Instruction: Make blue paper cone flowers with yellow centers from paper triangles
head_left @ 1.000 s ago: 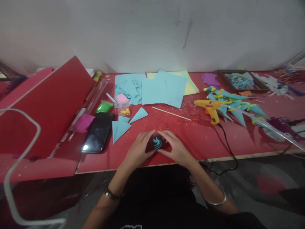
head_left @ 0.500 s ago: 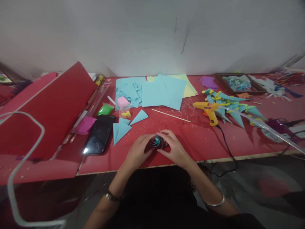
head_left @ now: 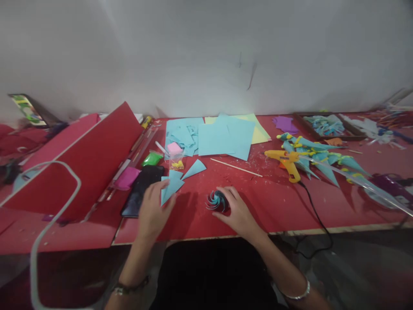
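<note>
A small dark round object with curved blue paper strips (head_left: pixel 217 201) stands near the table's front edge. Around its right side are the fingers of my right hand (head_left: pixel 238 212), holding it. My left hand (head_left: pixel 155 212) is away from it, thumb and fingers apart, beside the folded blue paper pieces (head_left: pixel 171 186) and over the edge of the black phone (head_left: pixel 137 196). Whether its fingertips touch the paper cannot be told. Another folded blue piece (head_left: pixel 194 168) lies just behind these, and a thin wooden stick (head_left: pixel 236 167) lies behind the round object.
Blue sheets (head_left: pixel 214 140) lie at the back. On the right are a yellow glue gun (head_left: pixel 287 161) with a cord, blue paper cones with yellow trim (head_left: pixel 322 165) and a tray (head_left: pixel 350 137). A red board (head_left: pixel 97 168) leans at left, behind a white curved tube (head_left: pixel 61 206).
My left hand has let go of the round object and moved left to the folded blue pieces. My right hand still holds the object. The view has shifted slightly.
</note>
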Demonstrator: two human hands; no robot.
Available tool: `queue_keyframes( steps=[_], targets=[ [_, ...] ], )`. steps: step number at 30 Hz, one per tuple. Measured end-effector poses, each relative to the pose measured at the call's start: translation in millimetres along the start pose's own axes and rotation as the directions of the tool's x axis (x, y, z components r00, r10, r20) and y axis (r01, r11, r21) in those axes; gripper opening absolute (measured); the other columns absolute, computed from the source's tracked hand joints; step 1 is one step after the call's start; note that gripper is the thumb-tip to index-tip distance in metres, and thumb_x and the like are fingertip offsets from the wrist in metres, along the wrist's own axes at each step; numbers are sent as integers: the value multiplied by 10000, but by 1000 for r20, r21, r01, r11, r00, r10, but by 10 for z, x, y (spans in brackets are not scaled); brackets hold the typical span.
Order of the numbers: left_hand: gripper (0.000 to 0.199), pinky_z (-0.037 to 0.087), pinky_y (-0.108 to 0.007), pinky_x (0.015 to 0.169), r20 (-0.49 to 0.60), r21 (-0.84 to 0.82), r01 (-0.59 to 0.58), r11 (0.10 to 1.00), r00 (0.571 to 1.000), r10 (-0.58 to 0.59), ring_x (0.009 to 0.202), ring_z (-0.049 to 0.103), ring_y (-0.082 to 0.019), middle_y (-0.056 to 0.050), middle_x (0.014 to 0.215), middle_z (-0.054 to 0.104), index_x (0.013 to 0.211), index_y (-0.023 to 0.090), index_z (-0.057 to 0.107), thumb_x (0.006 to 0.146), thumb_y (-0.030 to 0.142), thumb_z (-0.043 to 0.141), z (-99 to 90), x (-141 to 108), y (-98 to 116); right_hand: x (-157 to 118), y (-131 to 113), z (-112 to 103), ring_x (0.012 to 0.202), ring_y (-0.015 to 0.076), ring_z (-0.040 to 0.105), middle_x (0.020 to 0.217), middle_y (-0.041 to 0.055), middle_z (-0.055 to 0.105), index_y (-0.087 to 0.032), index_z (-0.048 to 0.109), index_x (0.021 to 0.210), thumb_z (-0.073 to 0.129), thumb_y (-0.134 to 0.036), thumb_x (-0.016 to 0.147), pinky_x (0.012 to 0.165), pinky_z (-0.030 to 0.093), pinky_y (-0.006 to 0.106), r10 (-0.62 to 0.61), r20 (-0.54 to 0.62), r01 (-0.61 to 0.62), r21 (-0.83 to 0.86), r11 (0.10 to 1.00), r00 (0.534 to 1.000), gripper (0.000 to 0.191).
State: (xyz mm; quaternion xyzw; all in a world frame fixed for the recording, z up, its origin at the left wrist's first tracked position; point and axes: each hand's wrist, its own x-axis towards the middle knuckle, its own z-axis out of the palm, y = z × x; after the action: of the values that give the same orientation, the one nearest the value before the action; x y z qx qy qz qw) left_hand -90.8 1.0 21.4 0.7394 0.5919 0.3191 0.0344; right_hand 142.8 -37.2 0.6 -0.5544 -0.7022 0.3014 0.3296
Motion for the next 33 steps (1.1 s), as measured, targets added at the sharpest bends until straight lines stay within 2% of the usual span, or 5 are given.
queue_keyframes(
  steps=[6, 16, 25, 30, 33],
  targets=[
    [436, 379, -398, 897, -34, 213, 127, 969, 992, -123, 1051, 455, -268, -123, 1080, 534, 1130, 136, 458, 740, 323, 515, -196, 158, -314, 40, -19, 47, 979, 216, 537, 1079, 72, 488, -230, 455, 1095, 568, -276, 725, 826, 463, 366, -11, -85, 6, -50, 999, 996, 390],
    [386, 395, -381, 728, 196, 605, -68, 794, 978, -66, 938, 495, -285, -118, 984, 573, 1011, 137, 553, 762, 422, 480, 10, 223, 60, 23, 3, 75, 955, 204, 544, 1063, 64, 492, -233, 467, 1072, 564, -219, 713, 802, 474, 350, -47, -121, 36, -88, 995, 992, 372],
    [258, 409, -281, 589, 336, 588, -32, 808, 918, -209, 802, 574, -210, -97, 907, 548, 938, 123, 534, 832, 303, 381, 17, 291, 133, 48, 6, 77, 949, 208, 546, 1060, 73, 482, -219, 454, 1096, 548, -219, 717, 801, 474, 354, -38, -140, 21, -120, 993, 989, 391],
    [345, 425, -259, 609, 263, 509, 26, 860, 947, -184, 857, 573, -193, -101, 1012, 539, 1163, 138, 391, 837, 250, 377, 35, 244, 134, 92, -13, 63, 951, 217, 545, 1062, 79, 476, -216, 449, 1109, 540, -212, 717, 793, 476, 368, -32, -147, 10, -149, 989, 989, 402],
    [294, 408, -248, 541, 207, 511, 43, 859, 963, -171, 799, 580, -187, -97, 1011, 522, 1088, 144, 430, 823, 265, 402, 41, 219, 128, 121, -48, 49, 969, 228, 537, 1070, 86, 468, -207, 447, 1110, 532, -223, 730, 797, 475, 380, -14, -119, -5, -152, 988, 993, 389]
  ],
)
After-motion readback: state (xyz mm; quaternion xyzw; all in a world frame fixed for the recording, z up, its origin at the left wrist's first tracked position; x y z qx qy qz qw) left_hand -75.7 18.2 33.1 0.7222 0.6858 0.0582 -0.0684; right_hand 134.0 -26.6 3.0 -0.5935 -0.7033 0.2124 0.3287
